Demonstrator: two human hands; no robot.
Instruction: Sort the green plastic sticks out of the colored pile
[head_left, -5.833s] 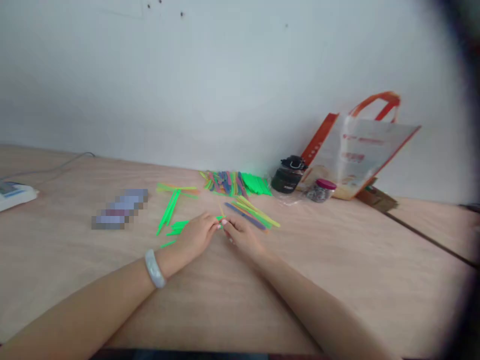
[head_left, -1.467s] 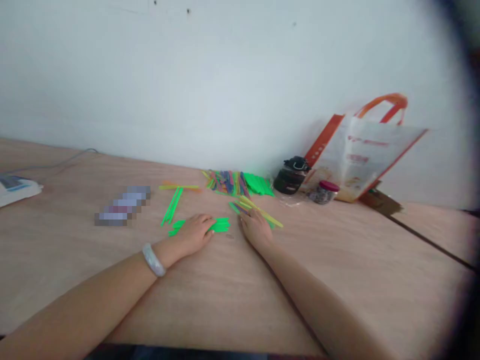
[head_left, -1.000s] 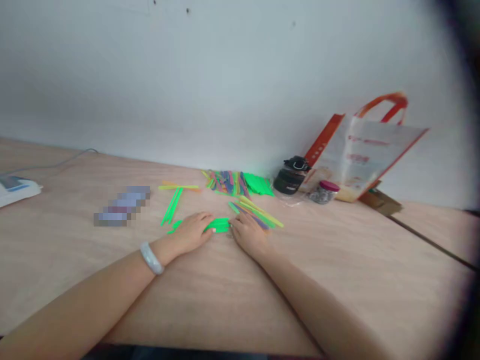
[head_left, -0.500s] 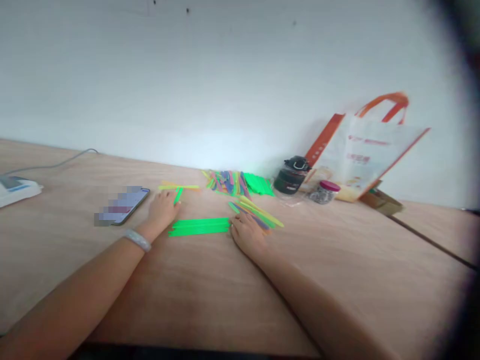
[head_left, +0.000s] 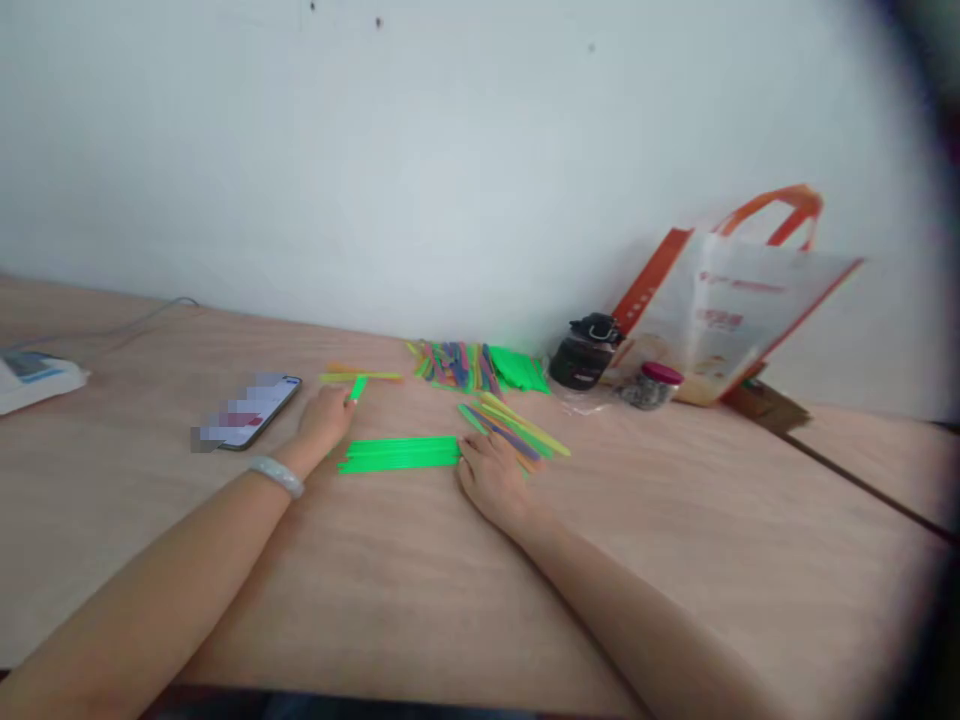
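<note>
Across the tabletop [head_left: 390, 590], I see the left hand [head_left: 327, 416] grasping green strips [head_left: 360, 387] and the right hand [head_left: 493, 475], grip unclear, at the green row's end [head_left: 442, 450], perhaps steadying it.

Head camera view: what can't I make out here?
In the head view:
Dark-edged rectangular phone: screen partly masked by pixel blocks.
White boxy device: cut off by the left edge.
Slim green strips at the left hand: partly covered by it.
White bag with orange handles: lettering too blurred to read.
</note>
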